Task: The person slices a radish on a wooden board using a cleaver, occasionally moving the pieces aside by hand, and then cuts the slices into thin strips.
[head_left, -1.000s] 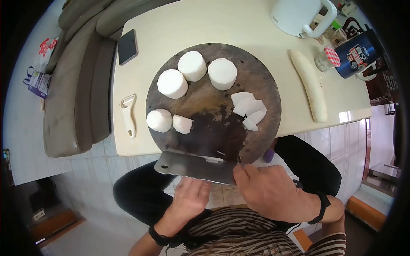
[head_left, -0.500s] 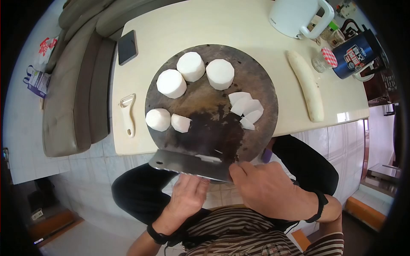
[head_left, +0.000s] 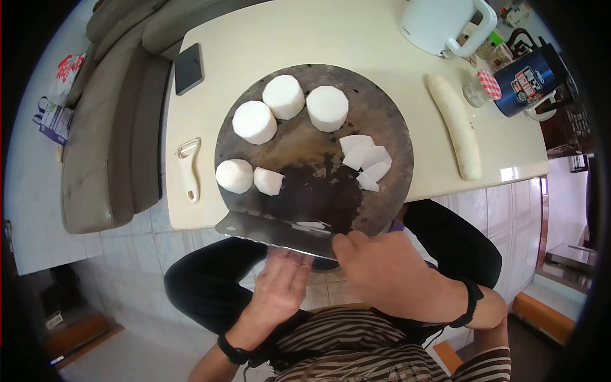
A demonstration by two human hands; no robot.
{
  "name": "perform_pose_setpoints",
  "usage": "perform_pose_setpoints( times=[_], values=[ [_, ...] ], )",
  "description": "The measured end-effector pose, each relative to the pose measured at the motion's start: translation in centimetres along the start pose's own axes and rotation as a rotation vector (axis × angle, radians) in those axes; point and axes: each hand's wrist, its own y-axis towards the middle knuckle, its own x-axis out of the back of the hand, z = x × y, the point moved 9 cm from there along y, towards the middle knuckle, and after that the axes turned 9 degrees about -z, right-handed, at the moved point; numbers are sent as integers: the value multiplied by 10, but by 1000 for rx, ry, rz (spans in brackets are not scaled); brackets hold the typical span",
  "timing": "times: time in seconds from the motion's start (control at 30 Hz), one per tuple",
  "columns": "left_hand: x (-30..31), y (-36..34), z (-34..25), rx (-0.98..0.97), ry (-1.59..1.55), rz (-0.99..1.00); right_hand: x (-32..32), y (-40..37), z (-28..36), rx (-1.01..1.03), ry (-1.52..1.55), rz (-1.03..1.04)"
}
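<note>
**Radish partly sliced, cleaver at the board's near edge**

On my feed the right hand (head_left: 388, 274) is clenched round the cleaver (head_left: 273, 230), its handle hidden in the fist. The broad steel blade lies flat across the near rim of the round cutting board (head_left: 318, 191), with a thin white sliver (head_left: 313, 225) on it. The left hand (head_left: 283, 290) is spread open under the blade, grasping nothing. I judge one piece done: a fan of slices (head_left: 366, 159). Three thick rounds (head_left: 283, 97), two smaller chunks (head_left: 235, 176) and a whole radish (head_left: 453, 124) remain uncut.

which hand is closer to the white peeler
Left. The left hand sits below and right of the peeler, under the blade of the cleaver; the right hand is farther right, at its handle.
</note>
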Motion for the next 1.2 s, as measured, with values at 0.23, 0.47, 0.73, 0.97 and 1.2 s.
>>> perform_pose_setpoints(
  times=[0.23, 0.47, 0.73, 0.97, 1.2],
  values=[
    [-4, -9, 4, 73, -82, 23, 0, -13, 2, -58, -78, 2],
    [-5, -3, 7, 130, -102, 24, -8, 4, 4, 8, 31, 6],
    [-3, -9, 3, 64, -62, 5, 2, -11, -1, -46, -30, 12],
    [-6, -10, 2, 69, -43, 30, -7, -4, 3, -37, 26, -4],
    [0, 1, 0, 43, 30, -14, -7, 0, -3, -10, 4, -17]
  ],
)
